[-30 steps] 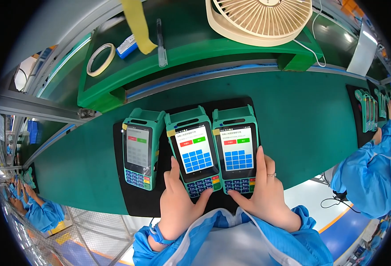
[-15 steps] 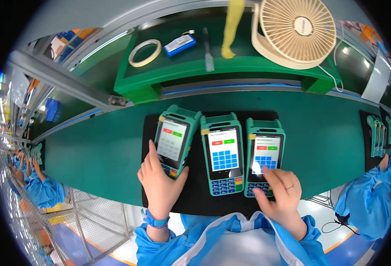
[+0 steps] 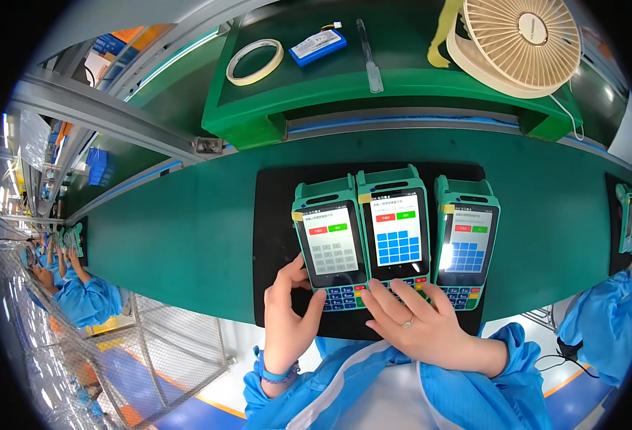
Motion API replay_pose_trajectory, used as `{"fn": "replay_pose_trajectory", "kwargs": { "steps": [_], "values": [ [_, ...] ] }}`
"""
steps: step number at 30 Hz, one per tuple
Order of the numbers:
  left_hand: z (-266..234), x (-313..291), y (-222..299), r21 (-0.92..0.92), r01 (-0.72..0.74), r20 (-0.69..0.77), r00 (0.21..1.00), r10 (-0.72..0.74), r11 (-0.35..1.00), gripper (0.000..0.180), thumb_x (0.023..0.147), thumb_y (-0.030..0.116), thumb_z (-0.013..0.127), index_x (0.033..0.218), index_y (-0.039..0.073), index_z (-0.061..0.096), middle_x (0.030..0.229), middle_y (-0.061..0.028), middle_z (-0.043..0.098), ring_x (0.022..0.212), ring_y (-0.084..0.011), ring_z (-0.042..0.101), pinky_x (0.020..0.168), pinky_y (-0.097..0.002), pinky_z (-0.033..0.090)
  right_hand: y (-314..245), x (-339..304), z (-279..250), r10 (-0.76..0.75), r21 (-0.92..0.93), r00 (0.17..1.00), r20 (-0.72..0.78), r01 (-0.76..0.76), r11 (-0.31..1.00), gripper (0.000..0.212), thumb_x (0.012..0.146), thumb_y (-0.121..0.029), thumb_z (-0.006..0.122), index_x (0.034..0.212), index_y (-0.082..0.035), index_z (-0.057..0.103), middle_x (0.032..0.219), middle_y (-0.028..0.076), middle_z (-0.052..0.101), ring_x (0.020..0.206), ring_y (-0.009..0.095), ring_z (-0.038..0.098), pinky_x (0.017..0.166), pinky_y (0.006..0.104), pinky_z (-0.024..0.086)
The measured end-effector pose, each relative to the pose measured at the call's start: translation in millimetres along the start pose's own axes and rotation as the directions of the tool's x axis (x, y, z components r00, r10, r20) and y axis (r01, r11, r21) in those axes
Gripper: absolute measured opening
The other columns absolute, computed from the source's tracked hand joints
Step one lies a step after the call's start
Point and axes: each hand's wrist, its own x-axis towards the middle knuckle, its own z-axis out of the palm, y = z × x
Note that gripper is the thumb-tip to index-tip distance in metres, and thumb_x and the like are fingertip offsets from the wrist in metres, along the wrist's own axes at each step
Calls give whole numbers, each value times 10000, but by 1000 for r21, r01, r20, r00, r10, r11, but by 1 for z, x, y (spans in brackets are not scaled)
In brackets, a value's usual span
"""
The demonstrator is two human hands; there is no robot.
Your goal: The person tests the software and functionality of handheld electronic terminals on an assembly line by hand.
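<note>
Three green handheld payment terminals lie face up in a row with lit screens. The left terminal (image 3: 330, 244) has grey tiles on its screen; the middle terminal (image 3: 394, 229) and right terminal (image 3: 466, 240) show blue ones. My left hand (image 3: 292, 307) grips the lower left corner of the left terminal, thumb by the keypad and fingers around the side edge. Over the middle terminal's keypad lies my right hand (image 3: 423, 322), its fingers stretched out and covering most of the keys. The left and middle terminals sit side by side, with a gap before the right one.
Beneath the terminals is a black mat (image 3: 276, 215) on the green worktable (image 3: 180, 222). A raised green shelf (image 3: 330, 102) holds a tape roll (image 3: 231, 68), a blue battery pack (image 3: 319, 49), a pen (image 3: 368, 57) and a beige fan (image 3: 520, 43). Co-workers in blue sit at both sides.
The left terminal has turned straighter and come against the middle one, with my left hand on it. My right hand has moved left from the right terminal to the middle one. The view has shifted.
</note>
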Motion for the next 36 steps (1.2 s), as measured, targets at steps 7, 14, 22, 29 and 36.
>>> {"fn": "replay_pose_trajectory", "kwargs": {
  "steps": [7, 14, 22, 29, 36],
  "values": [
    [0, -4, 6, 281, -25, -36, 999, 37, 959, 580, 712, 76, 693, 1245, 34, 467, 1018, -77, 584, 933, -207, 532, 904, -351, 311, -11, 4, 7, 106, 66, 994, 9, -107, 992, 362, 811, -315, 598, 1103, -103, 618, 1247, 23, 520, 1199, 168, 405, 895, 323, 365],
    [-2, 0, 7, 347, -63, 14, 998, 63, 936, 625, 713, 78, 691, 1278, 27, 429, 1046, -92, 560, 1017, -232, 489, 929, -368, 273, -15, 2, 15, 61, -57, 997, 41, -58, 997, 528, 737, -397, 667, 1214, -201, 557, 1318, -20, 466, 1237, 179, 362, 960, 374, 311],
    [-15, 0, 5, 351, -118, 121, 989, 80, 929, 623, 708, -10, 649, 1289, 31, 427, 1136, -77, 527, 1119, -227, 448, 994, -365, 237, -15, 7, 13, 97, 49, 995, 10, -98, 994, 353, 836, -272, 553, 1155, -122, 575, 1294, 38, 481, 1248, 194, 363, 910, 313, 375],
    [-14, -1, 2, 347, -122, 106, 990, 91, 930, 647, 712, 21, 664, 1310, 45, 420, 1097, -91, 543, 1093, -232, 460, 962, -374, 229, -16, 0, 15, 36, -107, 997, 69, -28, 994, 462, 814, -391, 600, 1237, -219, 539, 1331, -10, 458, 1288, 188, 308, 974, 366, 285],
    [-3, -2, 12, 425, -64, 24, 998, 60, 903, 679, 680, 110, 717, 1287, 37, 421, 1087, -98, 539, 1096, -239, 456, 961, -390, 219, -17, -1, 14, 19, -127, 999, 47, -13, 992, 416, 832, -387, 584, 1194, -182, 575, 1307, -17, 484, 1266, 166, 339, 988, 377, 237]
  ]
}}
